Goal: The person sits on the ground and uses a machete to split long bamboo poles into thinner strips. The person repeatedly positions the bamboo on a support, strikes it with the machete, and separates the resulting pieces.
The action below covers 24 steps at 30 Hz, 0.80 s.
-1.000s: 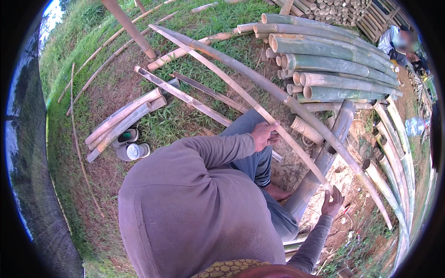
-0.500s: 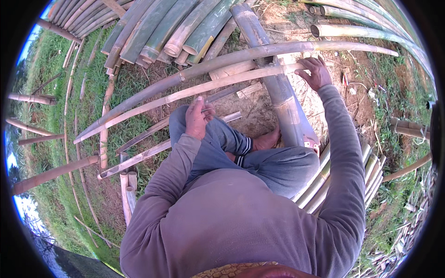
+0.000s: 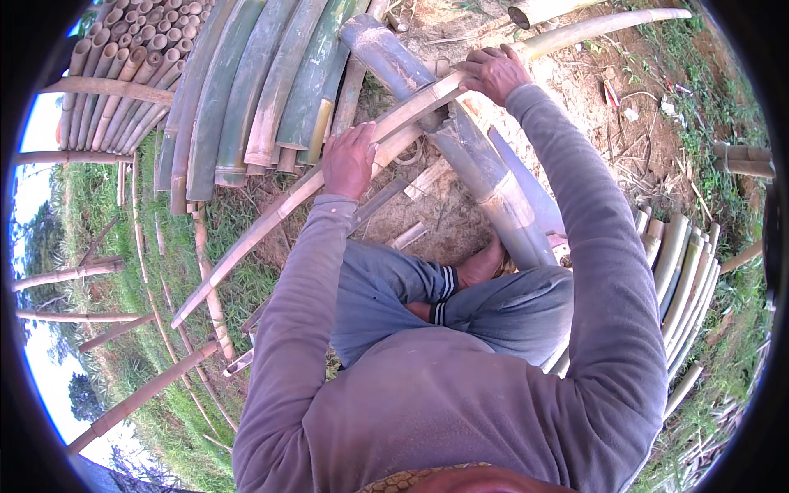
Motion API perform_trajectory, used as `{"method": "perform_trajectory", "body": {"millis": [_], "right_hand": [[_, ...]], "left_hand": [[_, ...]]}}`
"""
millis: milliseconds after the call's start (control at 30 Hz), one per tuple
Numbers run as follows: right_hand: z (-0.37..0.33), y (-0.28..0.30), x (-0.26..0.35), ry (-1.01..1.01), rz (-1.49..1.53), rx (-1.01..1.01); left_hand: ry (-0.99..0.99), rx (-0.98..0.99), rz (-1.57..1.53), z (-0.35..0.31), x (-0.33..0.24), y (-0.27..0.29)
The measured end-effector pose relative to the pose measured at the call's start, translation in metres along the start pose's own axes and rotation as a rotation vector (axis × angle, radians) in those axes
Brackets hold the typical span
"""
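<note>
Left hand (image 3: pixel 348 161), right hand (image 3: pixel 496 74) apart, both clamped palm-down on bamboo piece (image 3: pixel 267 220); arms (image 3: pixel 588 205) stretched forward.

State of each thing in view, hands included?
Left hand: closed over the long bamboo strip
Right hand: closed near its far end
Long bamboo strip: laid across thick bamboo
Thick bamboo: lying aslant, hollow opening showing
Green bamboo poles: stacked

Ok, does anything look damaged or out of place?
Yes: the thick bamboo pole has a dark gap in its wall, close beside where the long bamboo strip crosses it between the left hand and right hand. It interrupts the rounded surface; I can't tell whether it's a cut or damage.
</note>
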State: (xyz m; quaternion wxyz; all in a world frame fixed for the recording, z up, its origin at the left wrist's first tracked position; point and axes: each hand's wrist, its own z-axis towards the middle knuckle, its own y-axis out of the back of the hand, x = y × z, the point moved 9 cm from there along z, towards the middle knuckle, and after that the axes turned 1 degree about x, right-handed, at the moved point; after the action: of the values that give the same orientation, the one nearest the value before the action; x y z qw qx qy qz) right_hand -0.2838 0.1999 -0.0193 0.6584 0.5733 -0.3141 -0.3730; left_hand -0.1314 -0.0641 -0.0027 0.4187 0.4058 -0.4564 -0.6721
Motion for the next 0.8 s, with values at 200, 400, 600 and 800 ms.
{"method": "perform_trajectory", "body": {"millis": [200,400,600,800], "right_hand": [[-0.037,0.019,-0.003,-0.099,-0.024,-0.134],[-0.285,-0.074,-0.03,-0.149,0.247,0.201],[-0.433,-0.12,-0.012,-0.209,0.166,0.372],[-0.438,-0.112,-0.014,-0.259,0.128,0.497]], "left_hand": [[-0.072,-0.011,0.034,0.01,-0.006,-0.006],[-0.125,-0.013,0.051,0.011,-0.01,-0.007],[-0.165,-0.019,0.086,0.016,-0.013,-0.006],[-0.152,0.044,0.117,0.016,-0.012,-0.007]]}}
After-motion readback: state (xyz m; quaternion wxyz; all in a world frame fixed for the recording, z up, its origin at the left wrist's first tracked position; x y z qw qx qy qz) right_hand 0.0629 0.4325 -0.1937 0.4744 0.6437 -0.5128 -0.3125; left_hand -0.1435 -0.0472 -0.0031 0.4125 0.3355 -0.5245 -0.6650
